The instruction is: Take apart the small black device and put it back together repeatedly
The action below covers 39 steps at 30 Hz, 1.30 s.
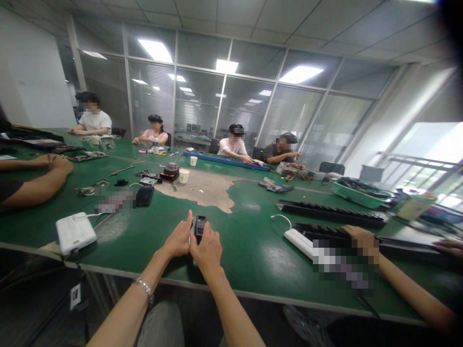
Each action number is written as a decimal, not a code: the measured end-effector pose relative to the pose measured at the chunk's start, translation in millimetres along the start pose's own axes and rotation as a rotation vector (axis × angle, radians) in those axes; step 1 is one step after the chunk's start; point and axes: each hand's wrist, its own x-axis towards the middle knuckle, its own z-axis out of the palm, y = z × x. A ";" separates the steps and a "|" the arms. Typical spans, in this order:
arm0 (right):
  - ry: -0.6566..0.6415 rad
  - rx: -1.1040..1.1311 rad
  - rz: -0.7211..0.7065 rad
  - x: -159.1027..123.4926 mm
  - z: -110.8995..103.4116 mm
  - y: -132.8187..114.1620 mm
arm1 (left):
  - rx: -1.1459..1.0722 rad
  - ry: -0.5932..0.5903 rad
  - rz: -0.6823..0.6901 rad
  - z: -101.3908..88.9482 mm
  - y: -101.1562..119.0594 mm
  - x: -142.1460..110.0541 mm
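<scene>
Both forearms reach forward from the near edge of the desk (pixel 249 241), angled so that the hands meet in the middle, low over the green top. The left hand (pixel 178 238), with a bracelet (pixel 143 288) at its wrist, is turned inward with one digit pointing up and away; its remaining fingers are partly hidden. The right hand (pixel 209 246) is bent over from the near side, fingers curled.

The small black device (pixel 200 223) sits between the two hands, its far end showing past the fingers. The right hand's grip is narrow, thumb and forefinger on either side of the device. The left hand lies along its left side; whether that grip closes on it, I cannot tell. Beyond them stands a paper cup (pixel 183 176).
</scene>
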 end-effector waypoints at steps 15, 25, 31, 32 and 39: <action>0.059 0.089 0.094 21.5 -29.9 -7.1 | -0.080 0.009 0.012 -3.3 4.8 0.4; 0.150 0.031 0.116 17.4 -31.2 52.6 | -0.069 -0.014 -0.034 -5.3 8.3 0.0; 0.166 0.020 0.084 4.7 -12.1 65.3 | -0.038 -0.038 -0.025 -6.8 9.4 1.3; 0.170 0.018 0.077 3.6 -10.1 65.5 | -0.032 -0.043 -0.026 -7.1 9.9 1.4; 0.161 -0.024 0.066 -1.7 -3.2 66.8 | -0.009 -0.065 -0.057 -7.5 10.8 1.6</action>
